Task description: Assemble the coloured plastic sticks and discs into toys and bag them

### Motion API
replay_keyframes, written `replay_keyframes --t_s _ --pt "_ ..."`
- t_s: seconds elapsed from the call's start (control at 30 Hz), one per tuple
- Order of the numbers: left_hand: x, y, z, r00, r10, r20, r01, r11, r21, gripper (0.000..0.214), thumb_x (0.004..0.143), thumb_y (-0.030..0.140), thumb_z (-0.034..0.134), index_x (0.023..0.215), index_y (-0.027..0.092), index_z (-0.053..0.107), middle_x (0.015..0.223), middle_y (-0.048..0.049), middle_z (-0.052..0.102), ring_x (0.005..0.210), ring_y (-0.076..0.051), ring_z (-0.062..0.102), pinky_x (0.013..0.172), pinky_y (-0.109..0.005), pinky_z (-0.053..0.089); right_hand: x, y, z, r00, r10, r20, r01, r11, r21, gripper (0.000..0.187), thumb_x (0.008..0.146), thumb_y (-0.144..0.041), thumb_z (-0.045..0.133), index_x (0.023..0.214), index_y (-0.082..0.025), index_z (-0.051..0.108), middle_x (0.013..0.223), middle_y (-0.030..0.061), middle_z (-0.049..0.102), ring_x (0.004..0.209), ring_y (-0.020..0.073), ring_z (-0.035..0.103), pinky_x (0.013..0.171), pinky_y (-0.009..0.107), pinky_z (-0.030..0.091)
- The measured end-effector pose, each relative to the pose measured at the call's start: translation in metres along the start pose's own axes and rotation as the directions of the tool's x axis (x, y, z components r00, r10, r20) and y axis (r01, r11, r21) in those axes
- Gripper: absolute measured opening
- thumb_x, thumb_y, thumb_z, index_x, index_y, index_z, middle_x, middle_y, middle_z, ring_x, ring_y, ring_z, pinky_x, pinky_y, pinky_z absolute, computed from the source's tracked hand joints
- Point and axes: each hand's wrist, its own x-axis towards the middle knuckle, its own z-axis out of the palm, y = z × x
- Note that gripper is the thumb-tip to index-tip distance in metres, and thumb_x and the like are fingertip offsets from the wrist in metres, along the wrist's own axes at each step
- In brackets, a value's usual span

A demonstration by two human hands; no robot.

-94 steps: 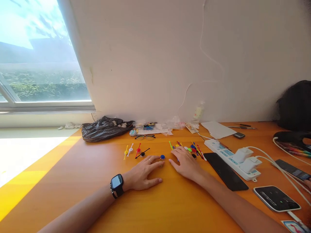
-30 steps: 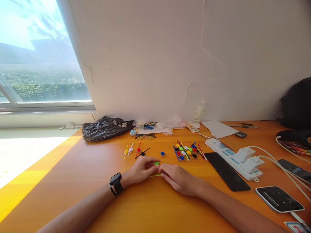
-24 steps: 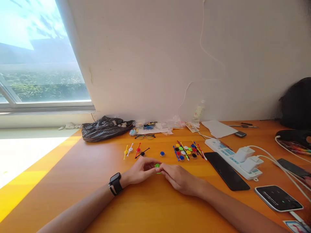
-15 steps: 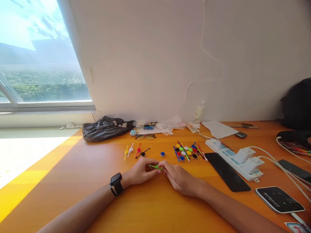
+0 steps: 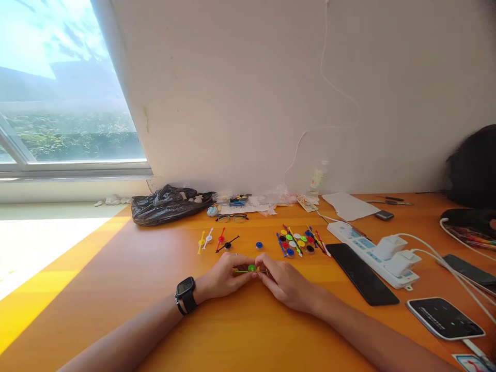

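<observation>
My left hand (image 5: 223, 276), with a black watch on the wrist, and my right hand (image 5: 284, 281) meet over the orange desk (image 5: 116, 279). Between their pinched fingertips sits a small green disc (image 5: 251, 268) with a thin green stick through it, lying level. A lone blue disc (image 5: 259, 245) rests just beyond the hands. To its left lie finished stick-and-disc pieces (image 5: 217, 241) in yellow, white, red and black. A pile of loose coloured discs and sticks (image 5: 298, 241) lies beyond my right hand.
A black phone (image 5: 362, 273), a white power strip with chargers (image 5: 374, 253), more phones (image 5: 444, 317) and cables crowd the right side. Glasses (image 5: 231, 218), a black plastic bag (image 5: 166, 204) and small clutter line the wall. Bright sun falls on the left edge.
My right hand left the pile and came to the left hand. A green disc and stick appeared between the fingers; the stick now passes through the disc and lies level.
</observation>
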Motion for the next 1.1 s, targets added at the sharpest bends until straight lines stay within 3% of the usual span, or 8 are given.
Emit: replay_keyframes --t_s 0.2,0.7,1.1 --pt "0.000 -0.005 0.001 0.999 -0.004 -0.034 0.007 0.998 0.067 0.028 0.104 0.036 0.059 0.103 0.015 0.077 0.097 -0.0078 0.079 0.080 -0.016 0.068 0.074 -0.024 0.053 0.003 -0.004 -0.006 0.998 0.029 -0.056 -0.033 0.996 -0.087 0.016 0.106 -0.028 0.052 0.095 -0.021 0.061 0.079 0.0012 0.065 0.066 0.0167 0.056 0.062 0.027 0.033" --pt "-0.001 -0.010 0.003 0.997 0.081 -0.019 -0.077 0.987 0.138 0.022 0.105 0.027 0.055 0.110 0.018 0.074 0.093 -0.0050 0.076 0.078 -0.014 0.066 0.073 -0.023 0.049 0.004 -0.007 -0.012 0.995 -0.064 -0.071 0.063 0.998 -0.025 0.018 0.107 -0.026 0.049 0.100 -0.020 0.065 0.088 0.0034 0.067 0.073 0.0175 0.057 0.069 0.029 0.041" --pt "0.000 -0.013 0.004 0.995 0.079 -0.066 -0.070 0.990 0.121 0.019 0.100 0.028 0.062 0.108 0.018 0.076 0.094 -0.0055 0.077 0.077 -0.014 0.069 0.074 -0.023 0.052 0.003 -0.009 -0.013 0.997 -0.024 -0.069 0.019 0.997 -0.076 0.021 0.107 -0.028 0.049 0.097 -0.021 0.067 0.082 0.0034 0.067 0.068 0.0177 0.057 0.064 0.029 0.038"
